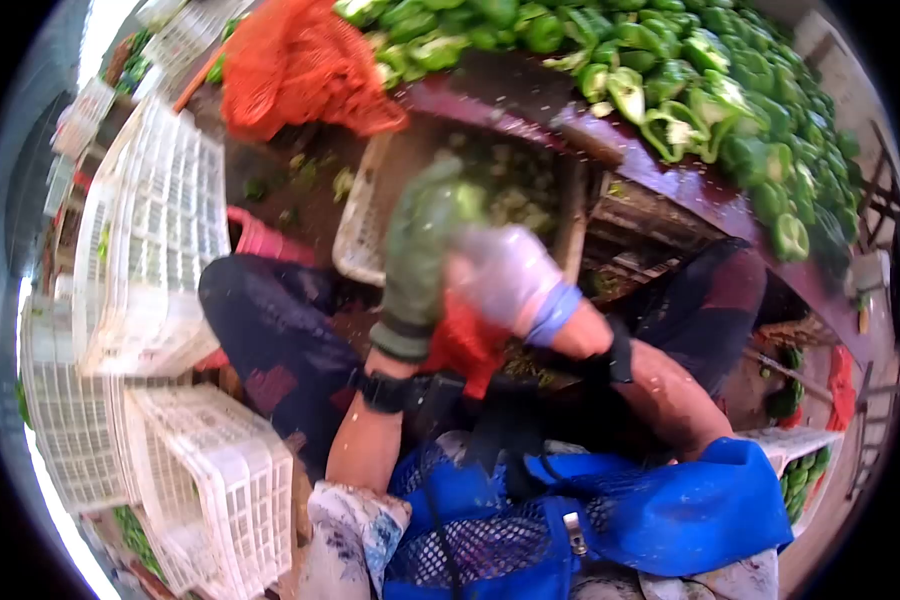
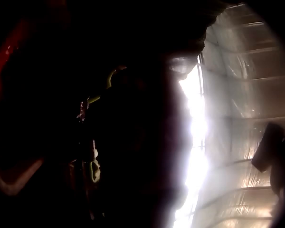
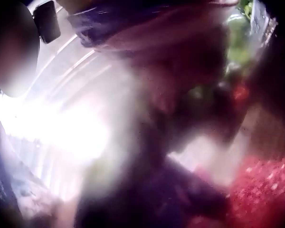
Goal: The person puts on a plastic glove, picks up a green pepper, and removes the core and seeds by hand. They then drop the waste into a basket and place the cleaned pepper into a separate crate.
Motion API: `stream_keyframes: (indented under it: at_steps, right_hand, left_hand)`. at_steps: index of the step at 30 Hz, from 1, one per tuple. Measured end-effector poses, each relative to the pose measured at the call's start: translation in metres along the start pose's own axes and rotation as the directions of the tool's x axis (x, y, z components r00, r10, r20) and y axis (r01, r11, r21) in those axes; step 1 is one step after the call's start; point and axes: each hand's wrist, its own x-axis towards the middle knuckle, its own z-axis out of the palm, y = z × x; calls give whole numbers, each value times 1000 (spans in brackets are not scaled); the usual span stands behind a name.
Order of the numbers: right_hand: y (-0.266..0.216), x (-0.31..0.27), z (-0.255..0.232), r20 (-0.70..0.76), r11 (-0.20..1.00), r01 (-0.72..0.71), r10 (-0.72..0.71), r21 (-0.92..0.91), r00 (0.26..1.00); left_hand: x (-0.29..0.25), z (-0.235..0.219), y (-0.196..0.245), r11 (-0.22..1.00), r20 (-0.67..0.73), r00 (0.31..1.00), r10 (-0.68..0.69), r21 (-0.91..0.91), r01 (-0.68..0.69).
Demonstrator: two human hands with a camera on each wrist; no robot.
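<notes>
In the head view my left hand (image 1: 417, 255), in a dark green glove, is raised in front of a shallow crate (image 1: 362, 215). It grips a light green pepper (image 1: 466, 200), blurred by motion. My right hand (image 1: 515, 275), in a pale glove with a lavender cuff, meets the left hand just below the pepper. Its fingers are blurred, and I cannot tell whether they hold anything. Pepper cores and scraps (image 1: 522, 190) lie in the crate behind the hands. Both wrist views are too dark or glaring to show the fingers.
Halved and whole green peppers (image 1: 670, 90) heap on the purple-edged table (image 1: 705, 200) ahead. An orange mesh bag (image 1: 295, 70) hangs at its left end. White plastic crates (image 1: 160, 220) stand stacked at the left. A red mesh piece (image 1: 467, 345) lies between the knees.
</notes>
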Motion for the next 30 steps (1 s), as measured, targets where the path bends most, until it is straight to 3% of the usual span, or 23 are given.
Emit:
stream_keyframes:
  at_steps: [3, 4, 5, 6, 7, 9, 10, 12, 13, 14, 15, 17, 19, 20, 21, 22, 23, 24, 26, 27, 28, 29, 30]
  right_hand:
    - [1, 3, -3, -106, 957, 50, -84, -286, 991]
    - [11, 9, -8, -217, 964, 36, -96, -264, 971]
    - [22, 18, -15, -323, 972, 29, -106, -234, 940]
    - [31, 26, -27, -302, 973, -45, -26, -225, 953]
    - [37, 22, -27, -270, 987, -23, -20, -157, 963]
    - [38, 15, -20, -185, 992, 62, -81, -108, 979]
    - [23, 10, 1, -42, 962, 70, -84, -262, 996]
    - [-16, 9, -3, 173, 924, 84, -19, -374, 985]
    - [-33, 13, -22, 248, 934, 78, 12, -348, 969]
    - [-39, 15, -35, 315, 945, 68, 38, -319, 948]
    - [-22, 13, -40, 223, 952, 225, -178, -206, 958]
    - [7, 32, -66, 113, 920, 254, -230, -298, 967]
    - [37, 59, -116, -19, 832, 219, -265, -510, 964]
    - [51, 71, -145, -95, 775, 170, -284, -608, 954]
    - [62, 81, -173, -170, 716, 105, -301, -690, 938]
    - [115, 108, -196, -303, 627, 58, -453, -777, 839]
    - [99, 127, -221, -273, 590, -167, -95, -790, 957]
    - [128, 139, -237, -263, 580, -93, -215, -809, 941]
    - [220, 185, -268, -225, 581, -63, -211, -812, 951]
    - [237, 196, -269, -236, 710, -125, -60, -693, 970]
    - [258, 211, -274, -295, 698, -274, 94, -662, 951]
    - [265, 224, -275, -348, 653, -422, 249, -629, 904]
    - [269, 239, -273, -389, 580, -553, 393, -598, 833]
  left_hand:
    - [0, 7, -1, 966, 42, 985, 166, 194, -171]
    - [3, -4, -12, 992, -71, 997, -43, -121, 34]
    - [7, -19, -8, 973, -11, 998, 55, -225, -56]
    - [10, -16, 13, 965, -120, 971, 208, -137, -224]
    - [13, -13, 34, 930, -226, 908, 353, -16, -366]
    - [21, 5, 59, 934, -493, 799, 346, 263, -242]
    - [18, 5, 40, 874, -285, 872, 398, 408, -265]
    - [15, 2, 5, 882, -247, 952, 179, 469, -44]
    - [16, -9, 8, 930, -360, 932, -26, 333, 155]
    - [18, -30, 17, 962, -334, 937, 100, 273, -5]
    - [20, -50, 25, 964, -301, 927, 224, 207, -166]
    - [30, -78, 100, 922, -331, 938, 107, 387, 32]
    - [45, -134, 148, 889, -403, 872, 280, 452, -76]
    - [50, -183, 177, 903, -248, 915, 318, 374, -213]
    - [46, -233, 203, 835, -275, 866, 417, 493, -246]
    - [48, -240, 221, 702, -289, 794, 534, 675, -227]
    - [48, -248, 235, 512, -269, 725, 634, 849, -134]
    - [45, -253, 243, 302, -220, 675, 704, 953, -4]
    - [46, -248, 248, -8, -122, 642, 757, 981, 196]
    - [52, -239, 244, -61, -91, 648, 756, 976, 208]
    - [58, -228, 236, -60, -79, 661, 746, 981, 184]
    - [62, -215, 224, -17, -90, 678, 729, 989, 149]
    - [70, -199, 204, 152, -121, 707, 696, 988, 18]
